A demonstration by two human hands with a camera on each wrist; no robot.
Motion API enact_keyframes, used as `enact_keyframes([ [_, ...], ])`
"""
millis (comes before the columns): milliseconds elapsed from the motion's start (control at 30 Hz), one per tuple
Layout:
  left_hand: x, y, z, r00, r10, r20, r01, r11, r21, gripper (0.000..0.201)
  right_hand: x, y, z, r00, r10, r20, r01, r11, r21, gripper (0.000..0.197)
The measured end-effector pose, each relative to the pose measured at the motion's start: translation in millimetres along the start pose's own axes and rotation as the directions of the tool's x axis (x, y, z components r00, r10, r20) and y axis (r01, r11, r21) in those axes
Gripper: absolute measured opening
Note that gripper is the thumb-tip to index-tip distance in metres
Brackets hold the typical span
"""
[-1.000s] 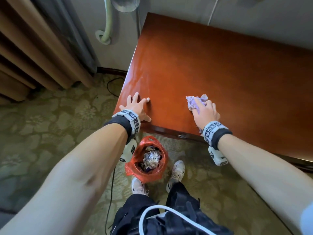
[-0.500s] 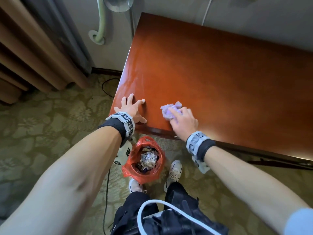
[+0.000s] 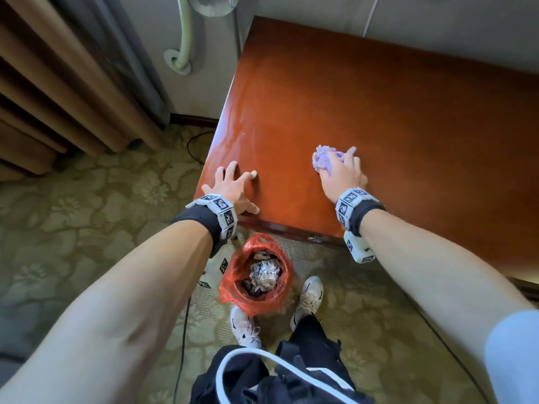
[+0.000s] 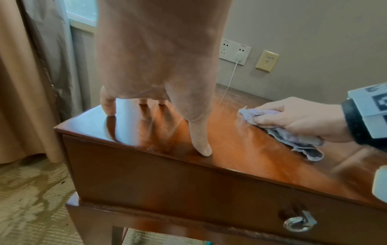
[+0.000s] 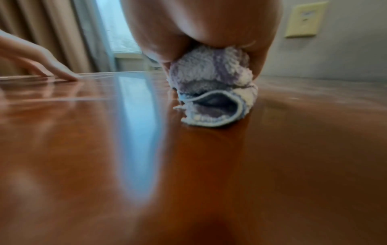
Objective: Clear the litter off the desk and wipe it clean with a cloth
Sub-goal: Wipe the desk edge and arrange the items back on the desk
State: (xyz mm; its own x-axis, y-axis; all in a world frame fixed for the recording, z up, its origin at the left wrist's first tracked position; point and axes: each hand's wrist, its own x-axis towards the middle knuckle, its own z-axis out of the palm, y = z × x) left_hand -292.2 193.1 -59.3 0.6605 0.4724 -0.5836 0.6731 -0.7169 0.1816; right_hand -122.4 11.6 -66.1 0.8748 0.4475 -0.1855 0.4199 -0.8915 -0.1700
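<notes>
A glossy red-brown wooden desk (image 3: pixel 408 118) fills the upper right of the head view. My right hand (image 3: pixel 339 174) grips a bunched purple and white cloth (image 3: pixel 322 158) and presses it onto the desk near the front edge; the left wrist view shows the cloth (image 4: pixel 301 140) trailing under that right hand (image 4: pixel 297 119), and the right wrist view shows the cloth (image 5: pixel 211 86) wadded under the palm. My left hand (image 3: pixel 234 186) rests on the desk's front left corner with fingers spread and straight, fingertips (image 4: pixel 202 150) on the wood.
A red bag (image 3: pixel 256 275) full of crumpled litter stands on the carpet below the desk's front edge, beside my white shoes (image 3: pixel 309 295). Curtains (image 3: pixel 58 83) hang at the left. Wall sockets with a white cable (image 4: pixel 234 51) are behind the desk. A drawer pull (image 4: pixel 297 223) sits under the top.
My right hand with the cloth slid left toward my left hand, then back right and a little farther from the front edge. The left hand stayed planted on the corner.
</notes>
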Motion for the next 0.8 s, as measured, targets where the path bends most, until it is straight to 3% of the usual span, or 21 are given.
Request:
enact_keyframes([
  [200, -1, 0, -2, 1.000, 0.014, -0.008, -0.013, 1.000, 0.026, 0.095, -64, -32, 31, 0.945, -0.317, 0.077, 0.323, 0.943, -0.076, 0.040],
  [300, -2, 1, -3, 0.999, 0.021, -0.025, -0.020, 0.997, 0.070, 0.095, -99, -24, 40, 0.891, -0.440, 0.114, 0.442, 0.897, 0.008, 0.043],
  [367, -4, 3, -3, 0.999, 0.028, -0.039, -0.024, 0.996, 0.091, 0.096, -109, -15, 35, 0.885, -0.453, 0.105, 0.445, 0.891, 0.096, 0.045],
  [500, -5, 9, 0, 0.998, 0.030, -0.058, -0.025, 0.996, 0.086, 0.095, -92, 28, 14, 0.981, -0.182, -0.061, 0.190, 0.966, 0.173, 0.046],
  [633, -5, 9, 1, 0.998, 0.031, -0.054, -0.026, 0.995, 0.096, 0.094, -69, 84, -1, 0.987, 0.151, -0.050, -0.144, 0.982, 0.121, 0.046],
  [733, -8, 5, 4, 0.996, 0.035, -0.076, -0.028, 0.996, 0.084, 0.093, -70, 78, 3, 0.972, 0.234, -0.017, -0.233, 0.970, 0.066, 0.044],
  [800, -11, 1, 7, 0.994, 0.031, -0.101, -0.023, 0.997, 0.074, 0.090, -78, 56, 9, 0.981, 0.192, -0.013, -0.192, 0.981, 0.023, 0.043],
])
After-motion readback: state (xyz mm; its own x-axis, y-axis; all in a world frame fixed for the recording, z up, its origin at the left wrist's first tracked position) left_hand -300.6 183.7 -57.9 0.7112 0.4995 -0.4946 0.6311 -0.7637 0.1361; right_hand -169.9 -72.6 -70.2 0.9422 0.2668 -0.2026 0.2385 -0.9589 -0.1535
